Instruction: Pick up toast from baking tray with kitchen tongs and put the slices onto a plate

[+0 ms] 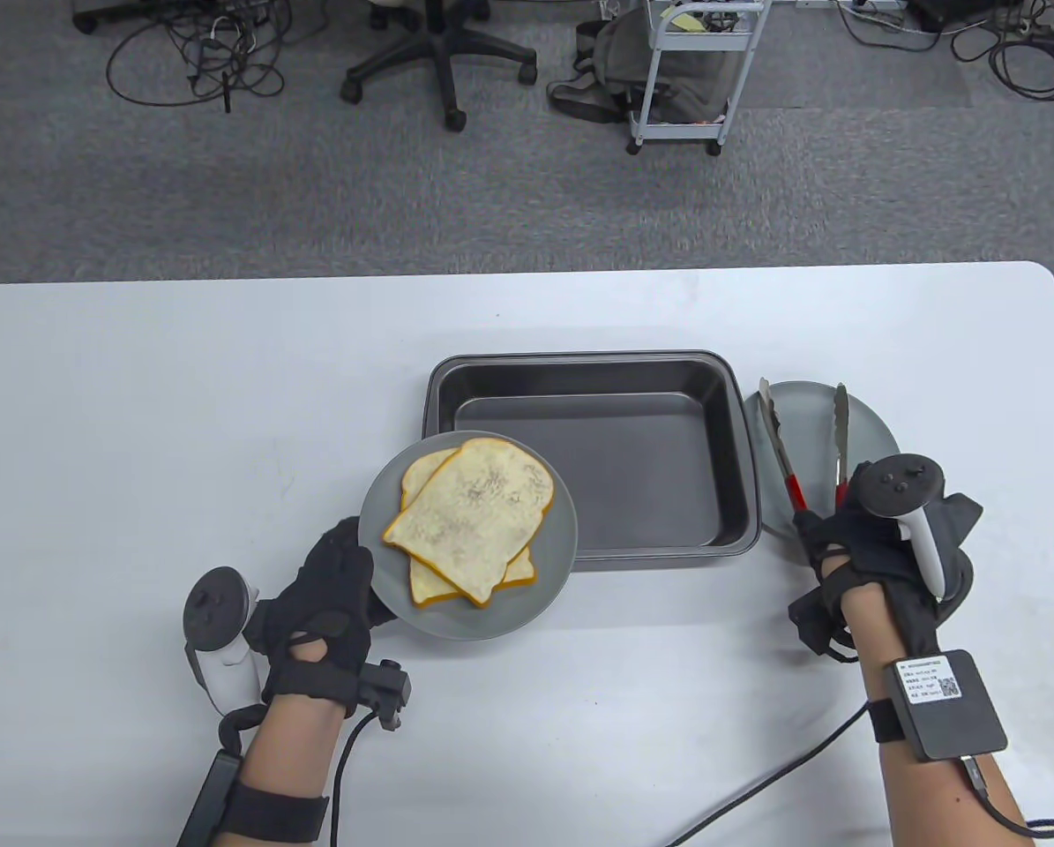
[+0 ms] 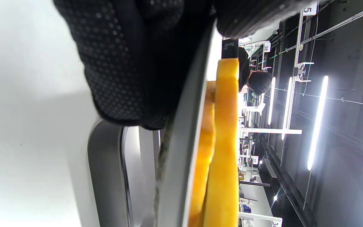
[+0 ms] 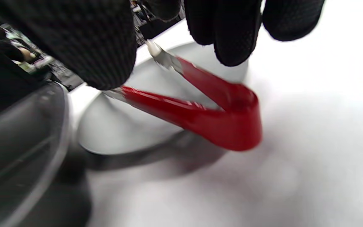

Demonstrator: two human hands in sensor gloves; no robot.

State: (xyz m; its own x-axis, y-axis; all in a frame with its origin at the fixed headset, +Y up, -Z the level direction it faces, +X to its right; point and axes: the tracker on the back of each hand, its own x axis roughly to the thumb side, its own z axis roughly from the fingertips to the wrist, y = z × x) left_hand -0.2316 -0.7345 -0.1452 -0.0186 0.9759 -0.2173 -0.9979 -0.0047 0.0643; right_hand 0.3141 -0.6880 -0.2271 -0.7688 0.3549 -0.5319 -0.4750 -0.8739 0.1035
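Two toast slices (image 1: 474, 520) lie stacked on a grey plate (image 1: 544, 578). My left hand (image 1: 355, 569) grips that plate by its left rim, thumb on top and fingers underneath, and the plate overlaps the front left corner of the dark baking tray (image 1: 597, 459). The left wrist view shows the toast (image 2: 222, 142) and plate rim (image 2: 178, 157) edge-on. The tray holds nothing. The red-handled tongs (image 1: 778, 441) lie spread on a second grey plate (image 1: 809, 410) right of the tray. My right hand (image 1: 822, 529) sits over their handles (image 3: 225, 126), the thumb (image 3: 90, 47) against one arm and the other fingers beside the other arm.
Bare white table surrounds the tray on the left, front and far side. The table's right edge is close behind the second plate. Cables run from both wrists off the front edge. Beyond the table are an office chair (image 1: 443, 53) and a cart (image 1: 690, 79) on the floor.
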